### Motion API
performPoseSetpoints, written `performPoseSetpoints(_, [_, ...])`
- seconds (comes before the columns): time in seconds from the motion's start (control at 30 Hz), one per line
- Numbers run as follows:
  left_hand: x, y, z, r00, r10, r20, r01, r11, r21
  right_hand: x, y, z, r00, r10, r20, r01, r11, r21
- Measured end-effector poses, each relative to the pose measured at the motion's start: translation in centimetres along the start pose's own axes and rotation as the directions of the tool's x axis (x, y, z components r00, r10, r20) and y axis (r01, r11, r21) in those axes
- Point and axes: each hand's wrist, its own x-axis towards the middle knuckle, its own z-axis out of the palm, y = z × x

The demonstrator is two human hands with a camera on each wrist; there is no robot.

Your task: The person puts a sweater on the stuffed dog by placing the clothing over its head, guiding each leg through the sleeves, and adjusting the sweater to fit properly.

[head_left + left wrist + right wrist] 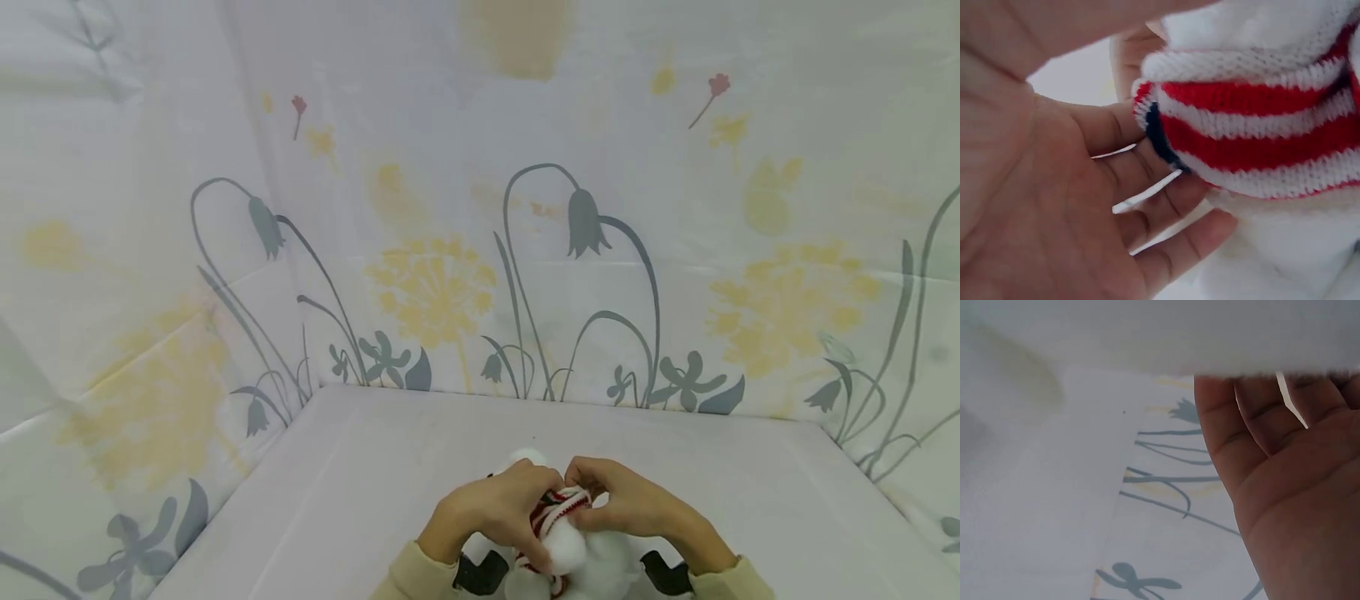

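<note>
A white fluffy plush toy (pixel 611 562) wears a knitted scarf (pixel 558 510) striped in red and white with a dark navy patch. On the left side, my left hand (pixel 502 508) holds the scarf, thumb in front and fingers on the far side. Up close in the left wrist view, its fingers reach behind the edge of the striped knit (pixel 1247 125). My right hand (pixel 637 500) pinches the scarf from the right. A round white ball (pixel 564 550) sits between the hands. In the right wrist view, white plush (pixel 1147 331) hides the right fingertips.
Beneath both hands lies a white tabletop (pixel 360 492). Curtain-like sheets (pixel 450 125) printed with grey and yellow flowers rise behind it and along both sides. Black pieces (pixel 483 573) show below the wrists.
</note>
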Motion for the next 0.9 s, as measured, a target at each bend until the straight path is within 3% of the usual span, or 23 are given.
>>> performPoseSetpoints(0.1, [0.2, -0.1, 0.2, 0.999, 0.014, -0.031, -0.013, 0.999, 0.045, -0.1, 0.1, -0.1, 0.999, 0.013, 0.031, -0.013, 1.000, 0.011])
performPoseSetpoints(0.33, [0.7, -0.7, 0.5, 0.983, 0.121, -0.139, -0.104, 0.987, 0.125, -0.4, -0.8, -0.1, 0.993, 0.084, 0.083, -0.084, 0.996, -0.013])
performPoseSetpoints(0.5, [0.8, -0.7, 0.7, 0.983, 0.076, -0.169, -0.055, 0.990, 0.128, -0.3, -1.1, -0.2, 0.998, 0.038, 0.045, -0.034, 0.996, -0.076])
performPoseSetpoints(0.7, [0.8, -0.8, 0.9, 0.981, 0.028, -0.190, -0.017, 0.998, 0.062, -0.1, -1.2, -0.2, 0.999, -0.023, -0.040, 0.016, 0.984, -0.178])
performPoseSetpoints(0.9, [1.1, -0.7, 1.3, 0.968, 0.013, -0.249, 0.008, 0.997, 0.082, -0.1, -0.6, 0.0, 0.994, -0.052, -0.096, 0.037, 0.987, -0.156])
